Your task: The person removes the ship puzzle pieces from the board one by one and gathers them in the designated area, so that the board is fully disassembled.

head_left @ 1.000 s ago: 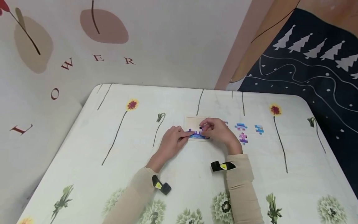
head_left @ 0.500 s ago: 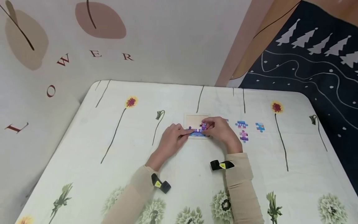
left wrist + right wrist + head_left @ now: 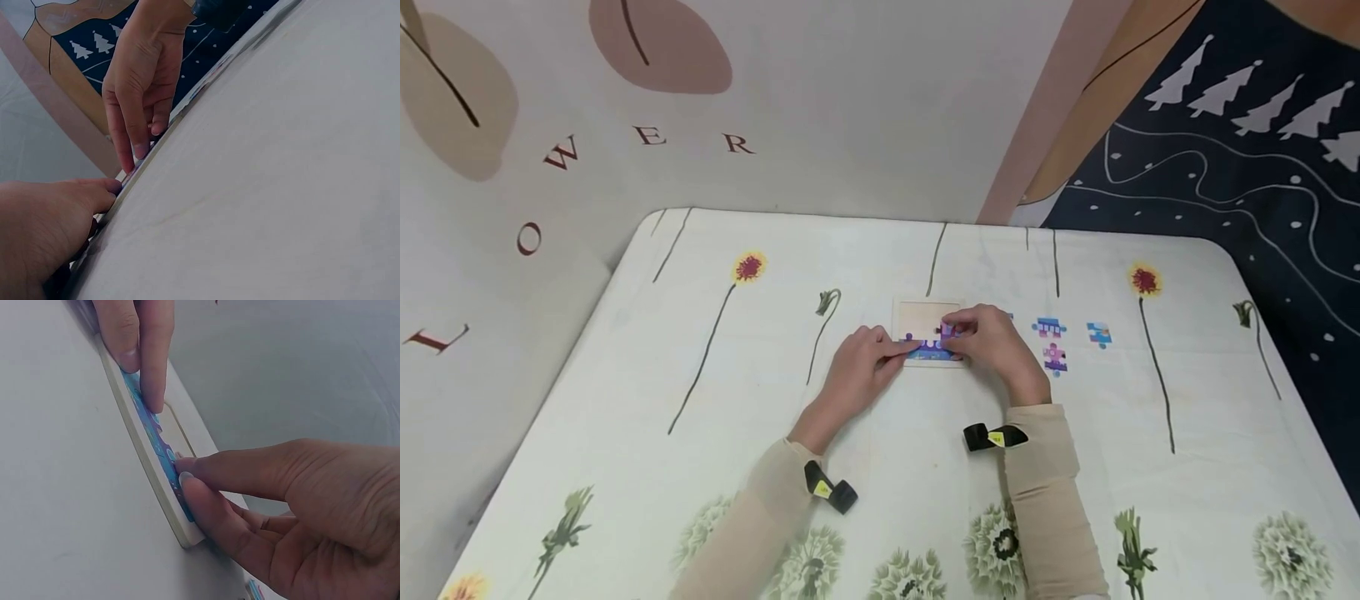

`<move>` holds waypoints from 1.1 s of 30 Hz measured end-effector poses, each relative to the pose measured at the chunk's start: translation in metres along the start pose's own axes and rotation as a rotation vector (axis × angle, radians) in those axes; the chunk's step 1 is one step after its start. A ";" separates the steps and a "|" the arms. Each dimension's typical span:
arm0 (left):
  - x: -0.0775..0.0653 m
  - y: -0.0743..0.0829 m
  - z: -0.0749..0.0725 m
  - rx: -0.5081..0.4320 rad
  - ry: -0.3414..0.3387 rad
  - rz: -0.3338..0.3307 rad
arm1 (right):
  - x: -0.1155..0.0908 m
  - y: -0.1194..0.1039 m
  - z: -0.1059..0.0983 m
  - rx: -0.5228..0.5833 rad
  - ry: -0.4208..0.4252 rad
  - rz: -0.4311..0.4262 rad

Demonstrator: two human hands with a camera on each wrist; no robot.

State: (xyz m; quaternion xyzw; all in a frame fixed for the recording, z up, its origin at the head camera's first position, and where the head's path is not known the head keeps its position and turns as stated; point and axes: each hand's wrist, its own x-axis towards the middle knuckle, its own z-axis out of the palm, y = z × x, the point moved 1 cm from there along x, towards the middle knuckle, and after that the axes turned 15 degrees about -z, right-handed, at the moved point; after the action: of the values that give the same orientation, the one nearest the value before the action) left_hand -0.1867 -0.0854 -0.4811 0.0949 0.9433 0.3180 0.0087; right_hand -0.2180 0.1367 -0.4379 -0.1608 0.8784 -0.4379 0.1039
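Observation:
A small wooden puzzle tray [image 3: 917, 315] lies on the table with a blue and purple row of jigsaw pieces [image 3: 932, 354] fitted along its near side. My left hand [image 3: 859, 367] presses the left part of that row with its extended index finger; in the right wrist view the thumb touches the row's end too. My right hand [image 3: 998, 350] pinches a purple puzzle piece [image 3: 948, 331] between thumb and index finger at the row's right end, the fingers covering much of it. Bare wood shows in the tray's far part.
Right of the tray lie several loose pieces: a blue and purple one [image 3: 1048, 327], a pink one [image 3: 1055, 358] and a blue and orange one [image 3: 1099, 334]. Another is mostly hidden behind my right hand. The tabletop [image 3: 737, 467] has a flower print, and walls [image 3: 850, 108] rise behind.
My right hand has lowered the purple piece slightly against the row. The left hand stays on the row. The whole head view has shifted a little.

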 end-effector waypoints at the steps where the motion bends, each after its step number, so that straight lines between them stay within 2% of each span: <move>1: 0.000 0.000 0.000 -0.001 0.000 -0.003 | 0.000 0.000 0.000 0.003 0.003 0.005; 11: 0.001 0.001 0.001 -0.005 -0.004 -0.011 | -0.001 0.001 0.001 0.009 0.013 0.020; 24: 0.001 0.000 0.001 -0.010 -0.011 -0.021 | 0.001 -0.003 0.002 -0.050 0.031 -0.027; 33: 0.000 0.000 0.001 -0.006 -0.012 -0.021 | -0.001 -0.002 -0.002 -0.002 0.023 -0.049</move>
State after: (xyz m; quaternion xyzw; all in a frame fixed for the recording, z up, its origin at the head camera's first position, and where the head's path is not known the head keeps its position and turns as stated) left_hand -0.1870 -0.0846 -0.4815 0.0870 0.9432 0.3203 0.0182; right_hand -0.2175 0.1373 -0.4351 -0.1772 0.8759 -0.4411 0.0828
